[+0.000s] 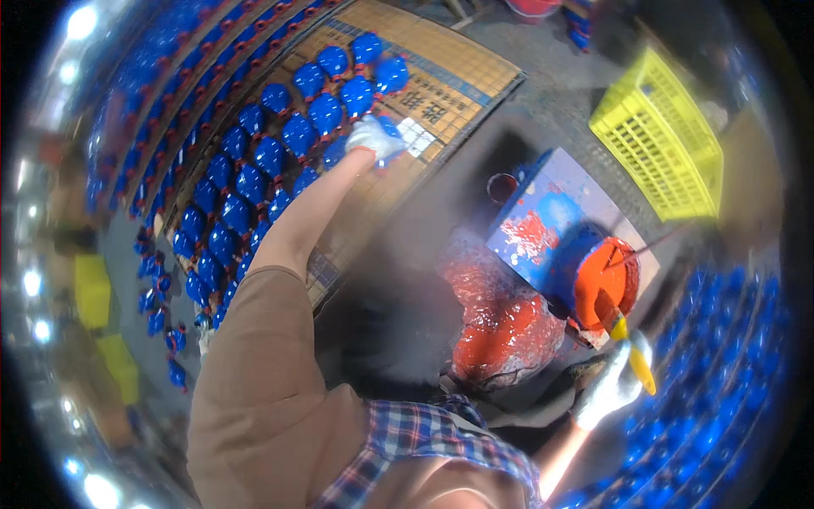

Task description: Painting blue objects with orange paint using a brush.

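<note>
My left hand (371, 140), in a white glove, reaches out over a cardboard sheet. Its fingers are closed around a glossy blue bulb-shaped part (390, 127), mostly hidden by the hand and smeared. Rows of like blue parts (298, 136) with red ends lie beside it. My right hand (617, 386), gloved in white, grips the yellow handle of a paintbrush (634, 348). The brush's bristles point into a bucket of orange-red paint (604, 284), and a thin rod leans on that bucket's rim.
The bucket stands on a paint-splashed box (543, 222), beside a red-smeared sack-like heap (504, 335). A yellow plastic crate (657, 140) is at the far right. Racks of blue parts (708, 382) fill the lower right, with more at the upper left. The cardboard (487, 64) ends near the middle.
</note>
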The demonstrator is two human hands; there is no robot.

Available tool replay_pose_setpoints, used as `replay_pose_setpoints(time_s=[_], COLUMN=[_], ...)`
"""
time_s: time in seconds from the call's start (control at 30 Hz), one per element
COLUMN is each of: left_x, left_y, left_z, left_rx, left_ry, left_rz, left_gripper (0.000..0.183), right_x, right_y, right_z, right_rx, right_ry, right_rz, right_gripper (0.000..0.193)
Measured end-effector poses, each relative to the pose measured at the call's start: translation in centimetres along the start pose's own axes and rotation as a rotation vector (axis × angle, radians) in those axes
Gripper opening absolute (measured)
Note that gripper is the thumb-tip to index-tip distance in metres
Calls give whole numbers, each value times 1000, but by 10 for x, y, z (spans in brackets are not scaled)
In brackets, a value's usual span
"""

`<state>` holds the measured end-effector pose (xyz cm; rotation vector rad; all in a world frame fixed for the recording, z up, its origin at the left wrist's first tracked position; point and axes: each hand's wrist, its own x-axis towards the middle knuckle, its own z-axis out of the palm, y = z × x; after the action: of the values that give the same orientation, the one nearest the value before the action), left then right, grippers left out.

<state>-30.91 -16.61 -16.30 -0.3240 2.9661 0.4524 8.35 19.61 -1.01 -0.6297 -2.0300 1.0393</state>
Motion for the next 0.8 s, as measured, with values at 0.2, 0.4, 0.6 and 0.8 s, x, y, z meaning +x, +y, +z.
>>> replay_pose_setpoints(time_s=[0.2,0.4,0.6,0.8], left_x=[1,-52,-98,-130], left_y=[-27,-58,-92,-72], left_z=[5,21,86,91], left_rx=[26,349,22,-137], left_ry=[107,408,241,169], left_rz=[501,628,703,647], left_gripper=[64,70,75,60], right_x=[16,25,52,100], right_y=[-22,-56,-57,-91], right_z=[-9,-94,-167,-311], right_rx=[-233,628,-592,-1737], right_ry=[-136,-227,-38,178], right_rz=[-173,567,-440,-503], right_gripper=[32,20,16,17])
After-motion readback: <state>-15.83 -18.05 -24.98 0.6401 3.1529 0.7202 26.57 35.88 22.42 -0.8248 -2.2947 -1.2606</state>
